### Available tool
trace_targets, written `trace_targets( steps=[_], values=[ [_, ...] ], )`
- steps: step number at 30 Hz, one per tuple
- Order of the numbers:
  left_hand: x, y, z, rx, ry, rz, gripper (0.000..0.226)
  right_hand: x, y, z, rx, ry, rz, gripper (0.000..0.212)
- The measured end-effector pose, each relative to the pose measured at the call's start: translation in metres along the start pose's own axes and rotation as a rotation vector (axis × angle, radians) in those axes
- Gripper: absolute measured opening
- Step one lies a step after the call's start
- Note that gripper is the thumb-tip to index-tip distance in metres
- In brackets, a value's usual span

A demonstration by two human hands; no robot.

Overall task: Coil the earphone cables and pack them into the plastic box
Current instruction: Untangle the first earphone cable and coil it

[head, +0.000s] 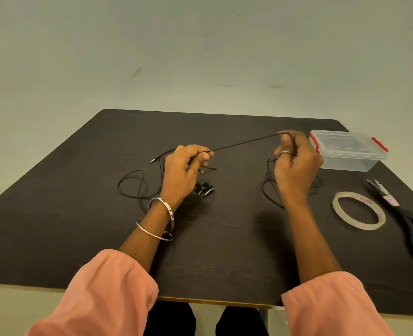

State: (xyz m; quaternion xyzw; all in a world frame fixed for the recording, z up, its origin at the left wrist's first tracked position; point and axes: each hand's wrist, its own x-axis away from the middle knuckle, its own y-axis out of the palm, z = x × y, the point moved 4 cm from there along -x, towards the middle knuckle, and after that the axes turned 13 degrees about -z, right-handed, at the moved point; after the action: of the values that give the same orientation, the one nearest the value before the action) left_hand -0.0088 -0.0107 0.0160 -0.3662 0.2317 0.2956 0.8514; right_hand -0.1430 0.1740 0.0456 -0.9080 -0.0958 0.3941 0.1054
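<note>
While both hands are raised over the dark table point(84, 238), a thin black earphone cable point(244, 141) runs taut between them as a straight, slightly rising line. The left hand point(184, 174) pinches one end of this stretch between thumb and curled fingers; the right hand point(296, 163) has its fingers curled round the other end, where the cable bends over the fingertips and drops behind the hand. More black cable lies in loose loops point(135, 184) on the table left of the left wrist, with plug ends and earbuds point(204, 187) just beside that hand, and further strands below the right hand. The plastic box point(348, 151), clear with red clasps and its lid on, sits right of the right hand.
</note>
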Motion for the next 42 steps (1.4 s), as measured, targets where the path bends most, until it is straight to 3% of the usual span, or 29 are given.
trace_targets(
  steps=[5,9,13,16,18,22,26,30,34,42],
  values=[
    [-0.003,-0.003,0.001,0.032,-0.064,-0.012,0.011,0.002,-0.004,0.01,0.166,0.073,0.054,0.027],
    [-0.007,-0.007,-0.003,0.377,-0.26,0.023,0.014,0.005,0.001,0.008,0.546,0.041,-0.009,0.026],
    [-0.016,-0.01,0.011,0.678,-0.435,0.003,0.017,0.004,0.007,0.016,0.692,0.056,-0.195,0.029],
    [-0.023,-0.006,0.022,0.854,-0.62,-0.089,0.021,0.007,0.012,0.01,0.636,-0.092,-0.32,0.048],
    [-0.023,0.001,0.028,0.885,-0.713,-0.16,0.021,0.014,0.021,-0.004,0.458,-0.216,-0.409,0.056],
    [-0.017,0.018,0.038,1.0,-0.784,-0.33,0.02,0.025,0.041,-0.009,0.19,-0.258,-0.569,0.047],
    [-0.009,0.029,0.048,1.464,-0.732,-0.505,0.013,0.02,0.043,0.0,0.055,-0.186,-0.512,0.027],
    [-0.015,0.032,0.052,1.723,-0.607,-0.402,0.02,0.026,0.056,0.001,0.224,-0.144,-0.727,0.031],
    [-0.024,0.026,0.031,1.72,-0.475,-0.169,0.03,0.034,0.067,-0.003,0.421,-0.179,-0.867,0.038],
    [-0.019,0.016,0.008,1.499,-0.444,-0.117,0.034,0.036,0.067,-0.013,0.492,-0.317,-0.869,0.038]
  ],
)
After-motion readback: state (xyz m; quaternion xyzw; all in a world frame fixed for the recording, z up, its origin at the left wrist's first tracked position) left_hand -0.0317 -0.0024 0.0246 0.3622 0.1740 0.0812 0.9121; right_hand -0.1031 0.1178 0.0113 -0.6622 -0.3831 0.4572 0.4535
